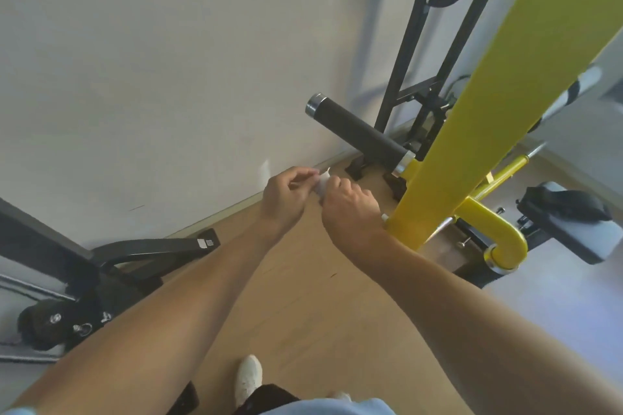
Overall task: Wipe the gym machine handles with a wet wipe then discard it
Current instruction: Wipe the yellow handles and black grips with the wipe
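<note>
1. At the far left a black bench frame [151, 248] sat low on the wooden floor [303, 296], against the white wall [168, 61]; it bounded the person's left side, and open floor lay between it and the yellow machine.
2. The left hand [286, 195] was raised in front of the wall, its fingers curled and pinching one end of the wet wipe [322, 186].
3. The wet wipe was a small white bunch held between both hands, below and to the left of the handle and not touching it.
4. The right hand [350, 209] pinched the other end, so both grips were clamped on the wipe; whether they were unfolding it or tearing a packet could not be told.
5. Judged from this, the step was readying the wipe. It would be done well by spreading it flat enough to wrap the grip sleeve fully, rather than dabbing with a wad.
6. The black handle [359, 133] jutted left from the yellow frame [488, 111], its chromed end free, so there was room to slide a wrapped hand along it from the end.
7. The yellow frame stood just beside the right wrist and left little room on that side.
</note>
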A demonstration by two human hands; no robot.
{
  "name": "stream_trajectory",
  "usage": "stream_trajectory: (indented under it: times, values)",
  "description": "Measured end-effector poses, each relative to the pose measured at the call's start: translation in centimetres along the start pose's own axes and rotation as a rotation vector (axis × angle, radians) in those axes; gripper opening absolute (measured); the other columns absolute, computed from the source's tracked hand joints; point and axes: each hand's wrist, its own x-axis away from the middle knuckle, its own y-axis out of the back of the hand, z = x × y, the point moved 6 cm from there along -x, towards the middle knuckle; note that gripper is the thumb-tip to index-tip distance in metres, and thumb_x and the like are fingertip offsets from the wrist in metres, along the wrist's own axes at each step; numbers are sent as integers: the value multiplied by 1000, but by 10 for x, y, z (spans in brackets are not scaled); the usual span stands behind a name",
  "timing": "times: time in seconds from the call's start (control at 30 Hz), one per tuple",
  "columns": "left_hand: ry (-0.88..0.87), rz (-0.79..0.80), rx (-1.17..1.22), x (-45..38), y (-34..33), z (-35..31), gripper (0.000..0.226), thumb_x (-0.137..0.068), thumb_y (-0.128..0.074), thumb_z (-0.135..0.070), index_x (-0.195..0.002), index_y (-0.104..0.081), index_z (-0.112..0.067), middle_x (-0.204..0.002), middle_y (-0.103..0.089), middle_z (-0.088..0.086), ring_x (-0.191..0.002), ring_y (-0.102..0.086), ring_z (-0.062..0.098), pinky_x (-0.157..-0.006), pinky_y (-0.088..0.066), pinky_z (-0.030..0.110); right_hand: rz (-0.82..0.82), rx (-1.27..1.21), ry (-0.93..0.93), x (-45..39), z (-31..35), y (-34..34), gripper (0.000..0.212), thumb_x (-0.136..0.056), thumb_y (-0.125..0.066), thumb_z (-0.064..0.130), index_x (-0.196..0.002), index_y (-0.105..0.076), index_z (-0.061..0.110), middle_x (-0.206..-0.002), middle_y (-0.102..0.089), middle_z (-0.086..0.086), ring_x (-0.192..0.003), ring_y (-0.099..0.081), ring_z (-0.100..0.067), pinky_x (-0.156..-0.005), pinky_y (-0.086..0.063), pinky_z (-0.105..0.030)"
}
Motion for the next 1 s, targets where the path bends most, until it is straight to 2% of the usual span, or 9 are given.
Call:
stream_trajectory:
  times: [0.1,0.17,0.3,0.4,0.5,0.63,0.77,0.87,1.0]
  values:
    - [29,90,64,-5,-5,2,21,-97,-63,-31,-115,-73,-27,-98,-71,-22,-96,-67,0,-90,-55,24,119,317,-155,12,-17,-3,30,-101,-44,22,-124,-50,5,-113,-65,-12,-102,-64,-29,-95,-46,-42]
    - [58,137,119,-6,-9,3,23,-96,-63,-33,-116,-74,-28,-96,-69,-27,-90,-65,-13,-84,-49,10,193,539,-195,21,-24,-2,33,-99,-44,22,-125,-49,3,-109,-65,-14,-100,-64,-31,-101,-41,-50]
    - [70,222,187,-10,-16,5,26,-94,-67,-28,-118,-74,-20,-105,-71,-19,-81,-58,-30,-70,-40,-6,93,504,-85,7,-8,-5,32,-97,-38,15,-124,-49,1,-98,-65,-13,-91,-65,-32,-99,-41,-51]
    - [19,249,170,-7,-17,2,25,-96,-64,-27,-117,-75,-18,-109,-74,-10,-82,-60,-26,-69,-43,-4,-61,383,2,-2,6,0,29,-98,-40,16,-118,-57,5,-91,-63,-9,-83,-63,-29,-97,-44,-50]
    - [-46,269,111,-14,-19,2,19,-98,-62,-23,-110,-74,-18,-98,-75,-2,-74,-62,-18,-67,-43,-2,144,575,-126,9,-9,-3,35,-100,-38,18,-129,-46,3,-106,-63,-12,-101,-65,-35,-115,-23,-60]
    - [-34,247,123,-17,-20,1,16,-96,-63,-25,-106,-76,-22,-95,-76,8,-77,-59,9,-65,-44,3,354,997,-119,43,-26,3,44,-95,-58,23,-129,-46,-2,-97,-54,-23,-112,-59,-46,-112,-23,-68]
    - [-27,260,126,-20,-16,3,21,-96,-65,-27,-112,-76,-21,-97,-74,-11,-79,-61,-21,-70,-44,0,123,558,-128,12,-13,1,28,-99,-44,23,-116,-54,3,-89,-66,-10,-88,-68,-33,-114,-24,-61]
    - [-55,264,83,-22,-14,2,21,-97,-63,-24,-114,-75,-20,-98,-70,-16,-78,-57,-29,-62,-42,-3,-111,277,-43,-6,2,-3,24,-96,-57,24,-110,-58,4,-82,-65,-9,-80,-67,-31,-113,-31,-57]
    - [-80,239,50,-23,-10,1,23,-96,-64,-27,-115,-75,-20,-100,-71,-14,-91,-65,-5,-81,-43,2,126,468,-199,15,-22,0,25,-99,-42,22,-118,-51,8,-96,-66,-6,-97,-65,-29,-120,-12,-55]
